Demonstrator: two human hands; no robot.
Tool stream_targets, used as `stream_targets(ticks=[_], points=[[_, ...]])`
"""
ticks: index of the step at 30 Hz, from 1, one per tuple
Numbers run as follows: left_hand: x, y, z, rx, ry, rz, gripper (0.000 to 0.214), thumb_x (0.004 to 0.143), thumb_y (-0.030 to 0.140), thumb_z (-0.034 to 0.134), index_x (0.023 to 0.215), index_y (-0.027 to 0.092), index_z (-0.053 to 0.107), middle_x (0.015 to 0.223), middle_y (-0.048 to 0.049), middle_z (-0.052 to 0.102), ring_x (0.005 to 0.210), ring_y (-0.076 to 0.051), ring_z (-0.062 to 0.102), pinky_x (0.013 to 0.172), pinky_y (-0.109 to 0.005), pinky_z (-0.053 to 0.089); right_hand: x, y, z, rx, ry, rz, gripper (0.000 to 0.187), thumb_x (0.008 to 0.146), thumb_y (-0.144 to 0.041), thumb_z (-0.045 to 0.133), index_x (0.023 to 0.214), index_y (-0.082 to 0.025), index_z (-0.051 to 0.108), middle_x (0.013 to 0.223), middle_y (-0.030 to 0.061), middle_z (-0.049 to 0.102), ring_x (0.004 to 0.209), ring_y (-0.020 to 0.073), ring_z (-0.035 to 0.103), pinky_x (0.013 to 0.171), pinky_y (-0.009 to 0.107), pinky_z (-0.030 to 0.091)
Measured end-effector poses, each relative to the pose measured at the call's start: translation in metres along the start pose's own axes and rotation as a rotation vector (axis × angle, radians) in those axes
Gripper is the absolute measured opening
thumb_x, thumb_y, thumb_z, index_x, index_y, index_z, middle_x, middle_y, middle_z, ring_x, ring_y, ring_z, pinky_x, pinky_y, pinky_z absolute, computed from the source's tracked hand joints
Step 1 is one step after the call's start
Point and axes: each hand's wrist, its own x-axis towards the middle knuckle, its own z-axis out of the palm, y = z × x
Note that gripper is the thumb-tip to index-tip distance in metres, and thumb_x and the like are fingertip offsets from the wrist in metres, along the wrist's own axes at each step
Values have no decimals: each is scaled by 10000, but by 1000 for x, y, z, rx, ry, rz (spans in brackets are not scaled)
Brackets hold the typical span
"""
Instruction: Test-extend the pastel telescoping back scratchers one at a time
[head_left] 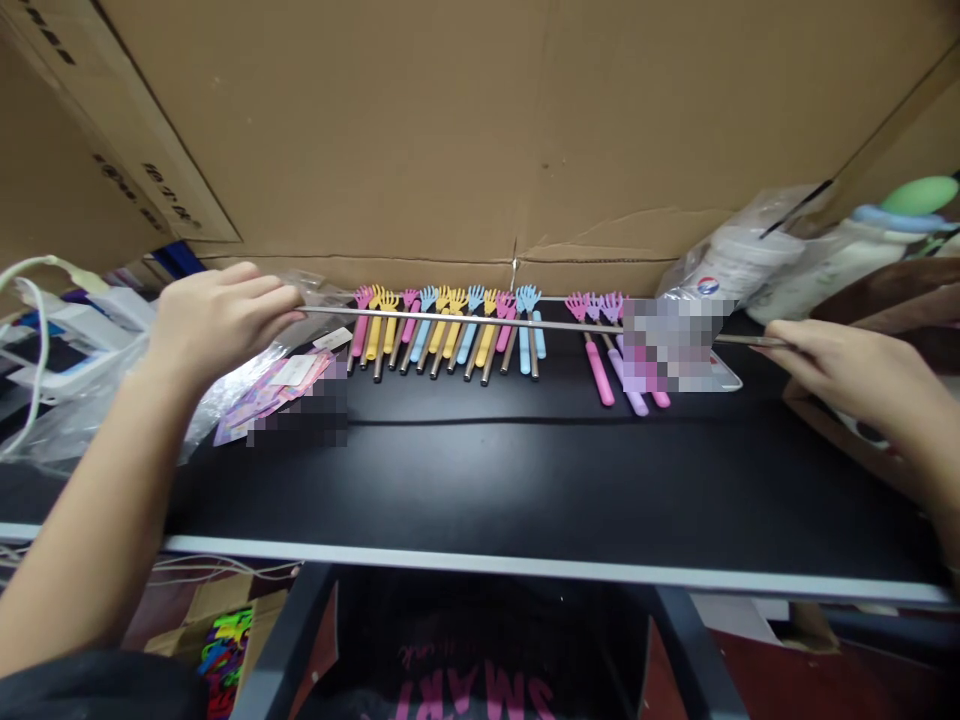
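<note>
A long, thin metal rod (pixel 450 320) stretches level across the table, held at both ends. My left hand (pixel 225 315) is closed around its left end, fingers wrapped over it. Its right end is pinched in my right hand (pixel 855 365). What sits at the rod's ends is hidden by my fingers. Behind and below the rod lies a row of short hand-shaped back scratchers (pixel 461 335) in pink, yellow and blue, with metal shafts. To their right is a smaller group with pink and purple handles (pixel 600 375), partly covered by a blurred patch.
Pink printed cards (pixel 277 395) and clear plastic bags (pixel 97 400) lie at left, near white devices with cables (pixel 90 335). A bagged white cup (pixel 739 265) and a bottle with a green top (pixel 889 245) stand at right. Cardboard (pixel 420 130) walls the back.
</note>
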Motion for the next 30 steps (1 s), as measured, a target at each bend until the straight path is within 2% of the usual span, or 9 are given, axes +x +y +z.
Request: stream_targets(ticks=[6,11,14,16,18,21,25,28,30], points=[[-6,-1,8,-51,-23,-20,375,1001,403,303,703,225,445,650,-34,490,745,-202,377,542,-291,189,-1,-4,-4,-4,-4,75,209,779,-327,703,687,-234,539,797,80,666,653,135,495,580,306,273],[-9,4,20,-39,-24,43,379,1013,409,295,749,223,493,669,-28,528,746,-182,420,534,-273,190,5,-5,-6,-54,-86,277,239,662,-364,789,796,-219,654,733,76,671,503,69,359,542,330,200],[-11,3,24,0,-19,31,370,1005,450,327,789,223,523,680,-24,543,729,-171,436,532,-262,205,8,-4,-6,-46,-71,351,282,791,-461,656,835,-189,712,648,94,644,454,48,294,538,360,158],[-12,2,25,47,-9,12,376,990,490,347,795,226,530,682,-25,545,722,-176,444,535,-265,227,9,-3,-6,-33,-46,387,415,880,-526,512,814,-181,733,582,103,612,433,49,269,536,374,145],[-11,1,24,85,-21,-5,358,991,468,332,804,235,528,703,-32,556,751,-195,455,567,-280,270,8,-2,-6,-34,-27,401,480,884,-580,476,790,-190,739,544,106,596,422,53,257,534,376,139],[-11,1,22,111,-61,-6,325,1001,379,276,818,249,510,756,-43,577,812,-223,447,656,-325,322,7,3,-5,-47,-39,414,479,822,-628,545,762,-197,745,525,110,597,414,55,250,530,375,140],[-11,2,22,79,-44,-12,320,1005,349,256,781,249,462,728,-39,560,795,-223,421,700,-357,322,8,11,3,-77,-44,402,532,854,-624,482,857,-188,787,509,112,593,402,42,195,520,367,146],[-10,7,23,48,-32,13,332,1007,331,256,743,245,438,673,-24,543,760,-214,414,670,-343,306,7,9,9,-125,-42,347,451,807,-545,587,952,-167,784,587,142,650,406,42,170,511,340,169],[-5,14,23,77,-17,75,346,1012,324,258,734,244,450,648,-13,551,741,-205,429,654,-329,307,4,-5,9,-156,-18,285,394,746,-468,680,982,-165,772,684,162,692,426,58,194,514,317,205]])
